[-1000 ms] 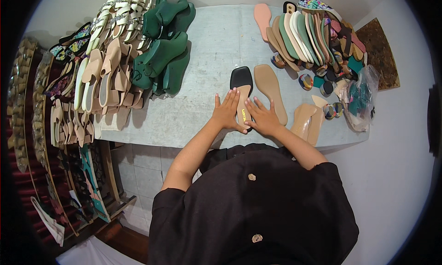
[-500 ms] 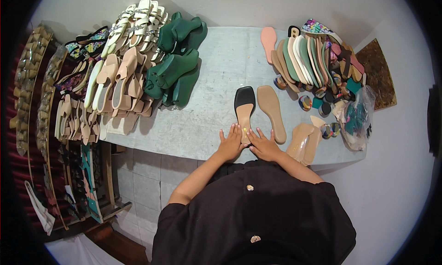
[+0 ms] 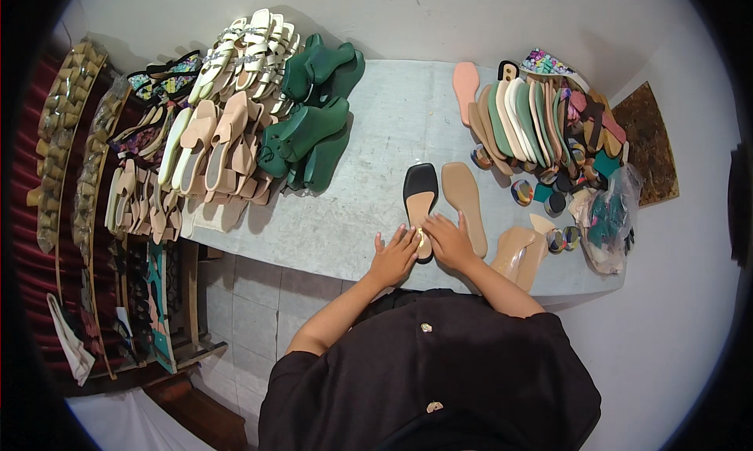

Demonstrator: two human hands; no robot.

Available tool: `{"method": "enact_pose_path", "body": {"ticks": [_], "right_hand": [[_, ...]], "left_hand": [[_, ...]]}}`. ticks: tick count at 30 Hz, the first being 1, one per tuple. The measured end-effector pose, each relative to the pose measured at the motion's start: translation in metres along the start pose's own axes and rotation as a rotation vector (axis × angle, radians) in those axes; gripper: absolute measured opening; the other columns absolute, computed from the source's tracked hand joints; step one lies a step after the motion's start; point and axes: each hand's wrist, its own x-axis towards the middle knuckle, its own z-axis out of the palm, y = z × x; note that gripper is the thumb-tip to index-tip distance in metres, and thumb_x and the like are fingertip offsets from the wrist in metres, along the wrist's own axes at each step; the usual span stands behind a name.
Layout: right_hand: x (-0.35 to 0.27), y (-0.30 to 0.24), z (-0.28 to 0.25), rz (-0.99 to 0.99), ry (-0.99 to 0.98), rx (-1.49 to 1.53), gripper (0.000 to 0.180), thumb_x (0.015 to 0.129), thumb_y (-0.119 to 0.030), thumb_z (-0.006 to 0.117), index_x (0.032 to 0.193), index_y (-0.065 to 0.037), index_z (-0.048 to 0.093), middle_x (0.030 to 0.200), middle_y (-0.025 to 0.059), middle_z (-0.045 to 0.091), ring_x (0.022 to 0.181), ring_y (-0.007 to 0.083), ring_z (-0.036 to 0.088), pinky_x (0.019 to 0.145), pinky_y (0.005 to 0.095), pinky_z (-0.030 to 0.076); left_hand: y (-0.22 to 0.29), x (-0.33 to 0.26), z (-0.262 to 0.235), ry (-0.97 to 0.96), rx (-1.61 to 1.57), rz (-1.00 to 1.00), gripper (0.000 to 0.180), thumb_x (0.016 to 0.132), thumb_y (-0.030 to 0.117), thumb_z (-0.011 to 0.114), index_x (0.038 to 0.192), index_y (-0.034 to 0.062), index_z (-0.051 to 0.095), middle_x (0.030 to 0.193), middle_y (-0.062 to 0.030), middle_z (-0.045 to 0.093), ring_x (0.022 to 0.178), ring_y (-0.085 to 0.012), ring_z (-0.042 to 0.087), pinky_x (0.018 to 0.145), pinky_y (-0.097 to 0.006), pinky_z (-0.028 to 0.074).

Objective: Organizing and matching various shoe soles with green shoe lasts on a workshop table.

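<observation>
A black shoe sole (image 3: 420, 178) lies on the table in front of me, its toe pointing away. On top of it rests a tan insole (image 3: 421, 206) with a small gold mark near the heel. My left hand (image 3: 394, 256) is open, fingers stretched out over the left side of the heel. Fingers extended too, my right hand (image 3: 451, 241) lies flat with its fingertips on the insole's middle. Just right of these, a plain tan sole (image 3: 461, 186) lies partly beside and under the edge of my right hand.
Tan insoles (image 3: 518, 255) lie at the table's near right. Beyond stand a row of coloured soles (image 3: 522, 121), several round striped pieces and a clear plastic bag (image 3: 616, 223). Green shoe lasts (image 3: 314, 137) and piled sandals (image 3: 212, 137) fill the left. Shelving (image 3: 70, 153) stands farther left.
My right hand has slid forward from the heel to the insole's middle. My left hand has shifted slightly left, so the black heel edge shows. The whole view has tilted a little.
</observation>
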Motion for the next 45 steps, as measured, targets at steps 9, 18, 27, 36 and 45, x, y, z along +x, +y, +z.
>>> {"method": "enact_pose_path", "body": {"ticks": [9,18,27,36,45], "right_hand": [[0.039,0.008,0.021,-0.048,-0.08,-0.261,0.051,0.094,-0.034,0.037,0.142,-0.018,0.03,0.149,0.0039,0.026,0.136,0.0212,0.026,0.104,0.0625,0.013],[0.044,0.011,0.013,0.001,-0.217,-0.229,0.05,0.095,-0.039,0.034,0.143,-0.024,0.027,0.152,-0.0006,0.017,0.139,0.0173,0.018,0.105,0.0634,0.006],[0.03,0.032,-0.045,0.227,0.442,0.605,0.031,0.083,-0.011,0.055,0.113,-0.007,0.059,0.127,0.017,0.051,0.117,0.0298,0.049,0.1,0.043,0.035],[-0.058,0.059,-0.065,0.514,0.707,0.387,0.027,0.078,-0.005,0.056,0.104,-0.002,0.06,0.107,0.0144,0.058,0.1,0.0275,0.057,0.087,0.0351,0.044],[-0.133,0.083,-0.057,0.93,0.654,0.126,0.031,0.076,-0.016,0.061,0.106,-0.01,0.06,0.11,0.0066,0.058,0.112,0.0226,0.051,0.1,0.0496,0.027]], "left_hand": [[-0.002,-0.004,0.003,0.06,-0.086,0.009,0.039,0.092,0.029,0.047,0.13,0.0246,0.047,0.137,0.0023,0.045,0.13,-0.0189,0.038,0.093,-0.067,0.019],[-0.004,-0.01,-0.008,0.005,-0.225,0.201,0.035,0.09,0.027,0.051,0.124,0.0197,0.055,0.134,0.0,0.049,0.126,-0.0172,0.042,0.096,-0.062,0.019],[0.019,0.042,-0.021,0.428,-0.491,-0.295,0.056,0.079,0.032,0.063,0.125,0.0047,0.046,0.122,-0.0154,0.05,0.115,-0.0313,0.044,0.098,-0.043,0.029],[0.044,0.072,0.019,0.336,-0.545,-0.385,0.083,0.071,0.009,0.061,0.14,-0.0034,0.016,0.141,-0.0342,0.015,0.133,-0.0461,0.016,0.106,-0.057,0.013],[-0.022,0.065,-0.005,0.469,-0.419,-0.307,0.079,0.069,0.005,0.053,0.139,-0.0086,0.018,0.141,-0.0343,0.02,0.134,-0.0464,0.017,0.11,-0.047,0.014]]}}
